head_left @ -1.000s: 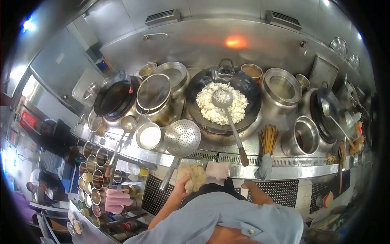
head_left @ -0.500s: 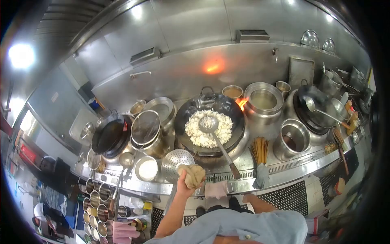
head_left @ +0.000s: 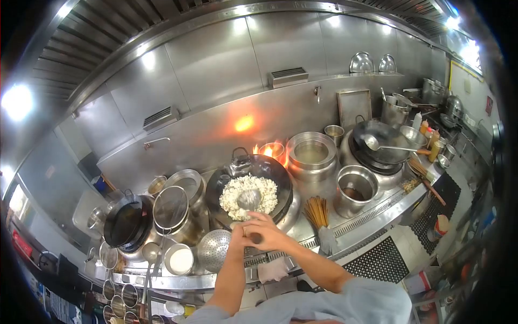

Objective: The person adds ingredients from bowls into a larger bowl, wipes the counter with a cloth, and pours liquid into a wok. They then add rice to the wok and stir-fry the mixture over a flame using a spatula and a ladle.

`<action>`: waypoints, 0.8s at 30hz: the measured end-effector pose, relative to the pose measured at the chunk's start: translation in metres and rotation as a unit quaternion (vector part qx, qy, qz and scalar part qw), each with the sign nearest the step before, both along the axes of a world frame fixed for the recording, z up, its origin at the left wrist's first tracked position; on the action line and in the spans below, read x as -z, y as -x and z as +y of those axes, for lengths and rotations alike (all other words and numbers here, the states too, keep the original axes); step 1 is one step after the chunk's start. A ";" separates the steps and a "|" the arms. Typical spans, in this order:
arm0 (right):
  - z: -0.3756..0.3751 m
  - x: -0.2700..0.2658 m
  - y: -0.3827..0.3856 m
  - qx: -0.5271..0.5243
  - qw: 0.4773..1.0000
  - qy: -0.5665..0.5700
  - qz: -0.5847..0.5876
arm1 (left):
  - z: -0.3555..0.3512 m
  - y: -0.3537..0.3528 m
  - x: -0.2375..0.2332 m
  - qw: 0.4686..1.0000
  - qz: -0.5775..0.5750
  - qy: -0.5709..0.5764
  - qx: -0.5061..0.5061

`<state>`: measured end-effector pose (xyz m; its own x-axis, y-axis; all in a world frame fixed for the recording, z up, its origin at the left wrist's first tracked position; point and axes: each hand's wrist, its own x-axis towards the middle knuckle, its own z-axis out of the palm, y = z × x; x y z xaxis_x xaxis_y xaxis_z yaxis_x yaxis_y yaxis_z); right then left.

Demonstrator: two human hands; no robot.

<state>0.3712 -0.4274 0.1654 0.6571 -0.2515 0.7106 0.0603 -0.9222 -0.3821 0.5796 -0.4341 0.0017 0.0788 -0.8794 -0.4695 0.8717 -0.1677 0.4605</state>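
A large black wok (head_left: 280, 198) holds loose white grains, apparently rice (head_left: 233, 190). The round head of a metal ladle (head_left: 249, 200) rests in the grains. My right hand (head_left: 267, 232) is closed round the ladle's handle over the near rim, and the handle's dark end points toward me. My left hand (head_left: 237, 235) is pressed against the right at the same handle and looks closed on it too; its fingers are partly hidden. The tan cloth seen before is out of sight. Flames (head_left: 264, 151) show behind the wok, before a metal bowl.
A perforated strainer (head_left: 215, 251) and a pot of white contents (head_left: 179, 260) stand left of my hands. To the right are a bamboo brush (head_left: 317, 211) and a steel pot (head_left: 356, 191). Further woks (head_left: 128, 221) stand either side. A pink cloth (head_left: 273, 270) hangs at the counter edge.
My left hand has left its place by the strainer, and the tan cloth no longer shows. Both hands have come together at the ladle handle. The view has turned right.
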 end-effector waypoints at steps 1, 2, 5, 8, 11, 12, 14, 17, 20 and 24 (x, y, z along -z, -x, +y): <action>0.002 -0.027 -0.009 -0.067 0.996 -0.035 -0.040 | -0.001 0.002 0.001 1.000 -0.007 0.002 0.004; -0.008 -0.037 -0.013 -0.078 0.985 -0.143 -0.048 | 0.004 0.008 0.002 1.000 -0.015 0.008 0.006; -0.082 -0.049 -0.057 -0.026 0.908 -0.288 -0.305 | 0.042 0.043 -0.005 0.999 -0.008 0.048 0.007; -0.153 -0.108 -0.082 0.066 0.861 -0.391 -0.317 | 0.063 0.085 -0.086 0.997 -0.034 -0.020 -0.062; -0.127 -0.155 -0.087 -0.037 0.835 -0.512 -0.198 | 0.052 0.073 -0.072 0.987 -0.056 -0.050 -0.142; -0.117 -0.154 -0.092 -0.030 0.847 -0.502 -0.173 | 0.048 0.066 -0.054 0.984 -0.062 -0.048 -0.158; -0.133 -0.129 -0.111 0.000 0.858 -0.460 -0.229 | 0.079 0.085 -0.020 0.990 -0.064 -0.021 -0.120; -0.162 -0.170 -0.116 0.010 0.858 -0.425 -0.289 | 0.108 0.102 -0.040 0.994 -0.088 -0.019 -0.064; -0.131 -0.196 -0.103 -0.047 0.848 -0.447 -0.283 | 0.071 0.065 -0.018 0.978 -0.099 0.183 0.008; -0.115 -0.122 -0.126 0.031 0.885 -0.407 -0.226 | 0.060 0.068 -0.030 0.986 -0.110 0.027 -0.120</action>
<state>0.4968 -0.5429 0.2872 0.3186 -0.8265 0.4641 0.3347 -0.3600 -0.8708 0.5112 -0.3737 0.0315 0.3822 -0.8464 -0.3708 0.7611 0.0608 0.6457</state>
